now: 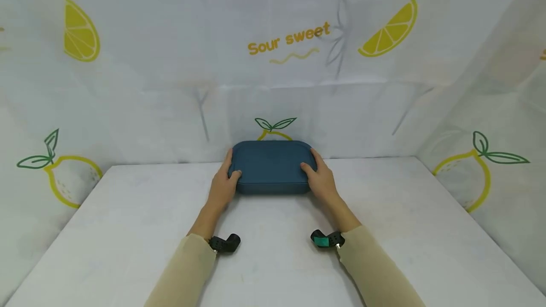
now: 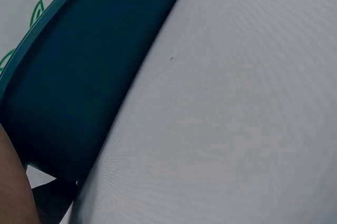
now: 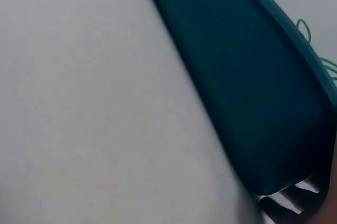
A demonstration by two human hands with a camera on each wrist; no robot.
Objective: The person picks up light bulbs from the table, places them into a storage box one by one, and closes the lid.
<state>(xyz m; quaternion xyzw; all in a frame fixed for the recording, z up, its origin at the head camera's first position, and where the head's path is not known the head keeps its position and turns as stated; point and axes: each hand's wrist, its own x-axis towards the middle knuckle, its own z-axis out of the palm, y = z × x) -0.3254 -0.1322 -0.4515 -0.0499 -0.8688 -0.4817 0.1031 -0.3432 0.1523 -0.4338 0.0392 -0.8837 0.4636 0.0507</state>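
A dark blue rectangular box [image 1: 272, 162] with rounded corners lies at the back middle of the white table. My left hand [image 1: 223, 185] grips its left end, thumb over the top edge and fingers along the side. At the opposite end my right hand [image 1: 322, 180] holds it the same way. The box's smooth front wall [image 2: 89, 82] and projecting rim show in the left wrist view, low over the table surface. From the right wrist, the front wall [image 3: 237, 77] appears with fingers [image 3: 303, 200] partly visible round the end; the underside is hidden.
A white cloth [image 1: 170, 60] printed with lemons and lettering hangs right behind the box and along both sides. The white table [image 1: 273, 259] stretches toward me. Each wrist wears a black band with a small camera [image 1: 226, 243].
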